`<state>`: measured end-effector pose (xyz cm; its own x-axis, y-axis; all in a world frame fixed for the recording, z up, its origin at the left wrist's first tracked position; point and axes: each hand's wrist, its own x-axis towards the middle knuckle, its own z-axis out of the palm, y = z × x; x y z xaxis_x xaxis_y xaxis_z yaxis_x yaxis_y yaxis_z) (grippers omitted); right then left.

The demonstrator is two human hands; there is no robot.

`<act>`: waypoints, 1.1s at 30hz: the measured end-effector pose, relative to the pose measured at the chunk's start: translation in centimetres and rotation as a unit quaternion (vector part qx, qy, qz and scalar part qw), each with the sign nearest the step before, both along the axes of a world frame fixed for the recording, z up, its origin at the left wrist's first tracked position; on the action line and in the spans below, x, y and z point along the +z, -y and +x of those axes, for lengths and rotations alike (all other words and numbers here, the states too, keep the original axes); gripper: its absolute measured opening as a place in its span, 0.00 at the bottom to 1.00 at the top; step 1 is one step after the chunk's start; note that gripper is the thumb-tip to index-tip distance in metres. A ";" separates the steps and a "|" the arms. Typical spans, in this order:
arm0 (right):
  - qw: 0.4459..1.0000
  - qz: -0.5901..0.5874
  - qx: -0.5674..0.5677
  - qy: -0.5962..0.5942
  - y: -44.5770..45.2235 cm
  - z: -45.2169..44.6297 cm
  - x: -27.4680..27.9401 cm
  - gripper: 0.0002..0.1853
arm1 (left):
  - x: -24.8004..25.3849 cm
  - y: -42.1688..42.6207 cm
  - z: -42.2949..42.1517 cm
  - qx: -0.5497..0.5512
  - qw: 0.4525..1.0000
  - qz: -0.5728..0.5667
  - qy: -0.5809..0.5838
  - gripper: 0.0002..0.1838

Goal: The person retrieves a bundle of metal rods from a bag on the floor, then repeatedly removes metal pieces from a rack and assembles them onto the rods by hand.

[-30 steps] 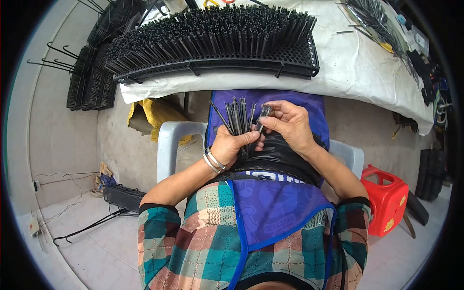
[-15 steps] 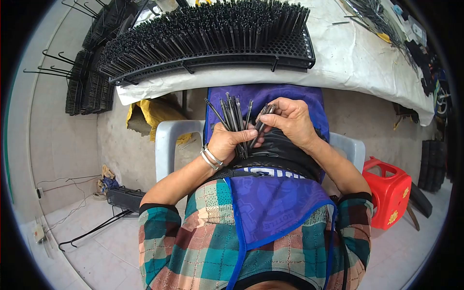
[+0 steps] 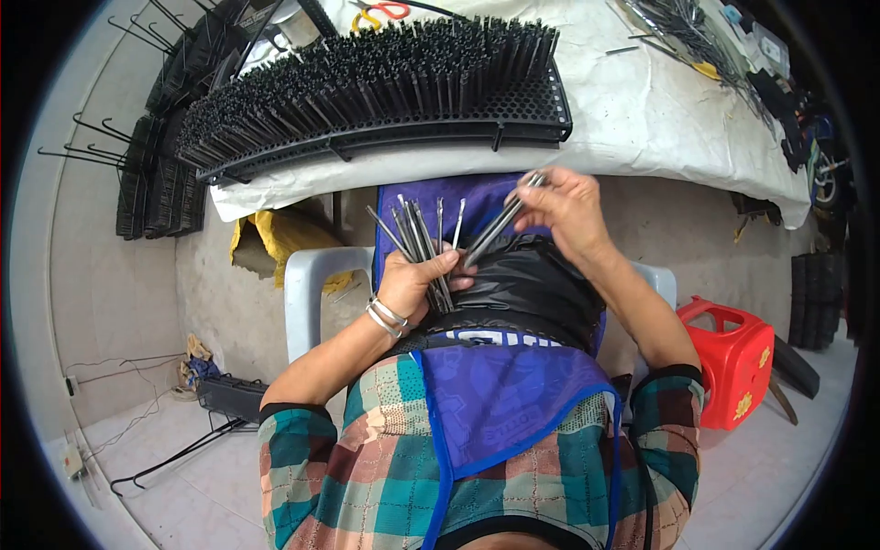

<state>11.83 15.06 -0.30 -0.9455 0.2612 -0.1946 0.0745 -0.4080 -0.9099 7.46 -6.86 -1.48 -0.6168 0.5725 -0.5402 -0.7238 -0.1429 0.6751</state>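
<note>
My left hand [image 3: 417, 282] is closed around a fanned bundle of thin dark rods [image 3: 417, 234] with shiny tips, above the lap. Several more rods [image 3: 502, 220] slant between the fingers of my right hand [image 3: 564, 215], held near their upper ends. Their lower ends come down close to my left fingertips; whether they touch is unclear. Beyond both hands, a black perforated rack [image 3: 541, 119] on the table carries a dense mass of similar rods standing upright.
A white cloth [image 3: 623, 137] covers the table. Orange-handled scissors [image 3: 380, 13] and a pile of loose rods [image 3: 678, 32] lie on it. A red stool [image 3: 729, 367] stands at the right. Black racks with hooks [image 3: 160, 174] are at the left, near a yellow sack [image 3: 284, 247].
My right hand has moved up and slightly right with its rods, which now stand more apart from the left bundle. The whole view has shifted a little.
</note>
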 end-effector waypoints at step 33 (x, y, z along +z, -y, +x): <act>0.900 0.260 -0.273 -0.219 -13.6 -7.9 2.2 0.08 | -0.4 0.0 -0.3 -0.021 0.999 0.017 0.031 0.07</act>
